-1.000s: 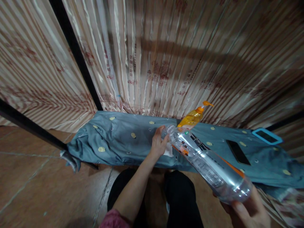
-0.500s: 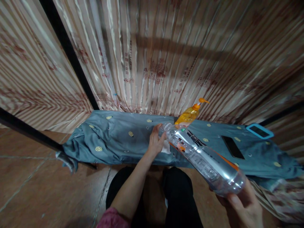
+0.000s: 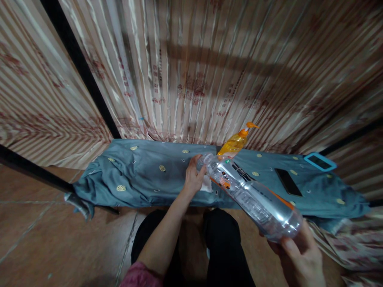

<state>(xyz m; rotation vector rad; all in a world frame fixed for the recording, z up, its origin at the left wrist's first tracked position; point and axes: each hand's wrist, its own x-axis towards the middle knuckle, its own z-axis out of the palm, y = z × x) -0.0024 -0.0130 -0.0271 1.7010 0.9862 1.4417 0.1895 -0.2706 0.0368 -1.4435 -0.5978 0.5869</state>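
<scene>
Over the blue-grey patterned cloth point(image 3: 143, 175) that covers a low bench, one clear plastic bottle point(image 3: 251, 197) is held slantwise, its long axis running from lower right to upper left. Its base sits in the right hand point(image 3: 299, 259), whose fingers curl round the bottom end in a firm grip, while its neck points up and away toward the left hand point(image 3: 193, 179) at the middle of the bench. That left hand is closed about the bottle's mouth, thumb and fingers pinched at the neck; whether a cap lies under the fingers cannot be told. Just below the left hand lies one small white cloth or tissue point(image 3: 207, 184) on the bench cover, touching or nearly touching the palm. Behind the bottle's neck stands one orange pump bottle point(image 3: 235, 144), tilted in this view with its nozzle pointing right. Farther right on the cover lie two flat devices: one dark phone point(image 3: 287, 181) and, near the far end, one with a light-blue case point(image 3: 320, 162), well apart from the hands. One striped curtain point(image 3: 194, 67) hangs behind the bench, crossed by dark bars. Two legs in black trousers point(image 3: 221, 247) show below, over a brown tiled floor point(image 3: 60, 243).
</scene>
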